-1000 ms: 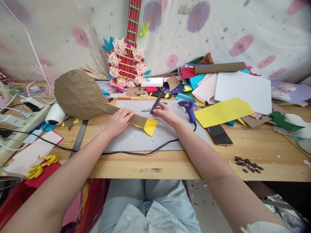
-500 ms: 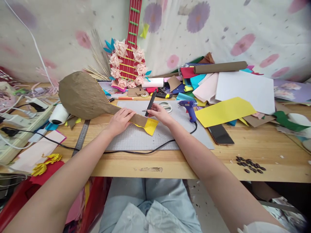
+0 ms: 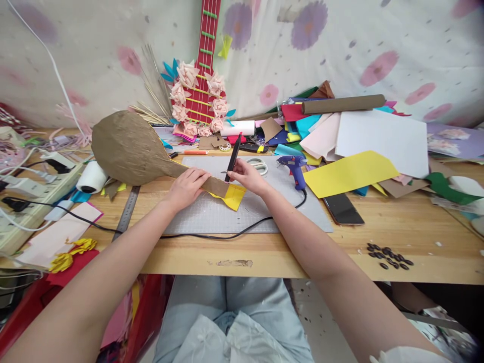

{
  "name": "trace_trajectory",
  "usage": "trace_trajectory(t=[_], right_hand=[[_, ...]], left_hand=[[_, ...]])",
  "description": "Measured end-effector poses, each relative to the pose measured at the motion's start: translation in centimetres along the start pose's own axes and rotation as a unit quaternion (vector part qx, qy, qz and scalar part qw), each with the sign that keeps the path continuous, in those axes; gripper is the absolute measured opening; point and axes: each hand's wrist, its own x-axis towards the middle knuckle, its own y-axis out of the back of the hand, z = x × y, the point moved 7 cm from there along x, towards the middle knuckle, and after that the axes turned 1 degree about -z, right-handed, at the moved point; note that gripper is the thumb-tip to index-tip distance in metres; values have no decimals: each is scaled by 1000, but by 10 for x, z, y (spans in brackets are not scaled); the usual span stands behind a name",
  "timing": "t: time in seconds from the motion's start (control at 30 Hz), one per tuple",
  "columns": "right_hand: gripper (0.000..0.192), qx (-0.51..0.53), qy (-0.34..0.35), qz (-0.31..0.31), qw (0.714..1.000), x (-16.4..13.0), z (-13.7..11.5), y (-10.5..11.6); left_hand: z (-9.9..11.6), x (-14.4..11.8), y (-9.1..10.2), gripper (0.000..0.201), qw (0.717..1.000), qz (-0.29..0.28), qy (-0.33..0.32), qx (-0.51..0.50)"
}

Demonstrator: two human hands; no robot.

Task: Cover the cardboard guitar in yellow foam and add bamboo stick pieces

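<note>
Right hand (image 3: pixel 247 176) now tilts black craft knife (image 3: pixel 232 157) steeper, tip nearer brown paper paddle (image 3: pixel 132 148) at frame centre. Left hand (image 3: pixel 187 187) flat, pinning handle beside yellow paper (image 3: pixel 233 196) on cutting mat (image 3: pixel 227 214). Cut looks imminent.

I sit at a long light wooden worktable (image 3: pixel 397 237) pushed against a wall hung with white cloth printed with pink and purple flowers (image 3: pixel 340 45). Even, soft light falls over everything. Below the table edge shows a pale speckled floor (image 3: pixel 306 307), beside my knees.
</note>
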Motion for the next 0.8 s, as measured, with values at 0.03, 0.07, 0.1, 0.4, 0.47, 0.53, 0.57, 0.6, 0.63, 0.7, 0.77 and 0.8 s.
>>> trace_trajectory(t=[0.03,0.07,0.1,0.4,0.47,0.53,0.57,0.6,0.63,0.7,0.77,0.8], right_hand=[[19,10,-4,5,1000,-1,1,0],[19,24,-11,15,1000,-2,3,0],[19,43,-22,29,998,-3,6,0],[14,219,-78,86,969,-12,7,9],[12,219,-95,95,966,-13,9,13],[11,194,-107,93,971,-14,11,16],[11,175,-111,90,974,-14,12,16],[11,155,-115,86,977,-14,14,17],[12,137,-120,83,980,-15,15,16],[12,117,-124,77,982,-15,17,15],[12,112,-124,75,983,-14,18,13],[13,111,-123,74,983,-14,19,12]], left_hand=[[0,0,0,42,1000,-1,3,-4],[0,0,0,42,1000,-1,6,-8],[-1,0,0,42,1000,0,9,-12],[-3,-1,-2,43,999,4,15,-32],[-4,-1,-2,44,999,10,17,-34],[-4,-2,-3,45,999,15,14,-31],[-3,-2,-3,45,999,17,12,-28],[-3,-3,-3,45,999,19,10,-25],[-3,-3,-3,44,1000,19,8,-20],[-3,-2,-4,44,1000,18,6,-12],[-3,-2,-4,43,1000,13,6,-9],[-3,-2,-4,44,1000,11,7,-9]])
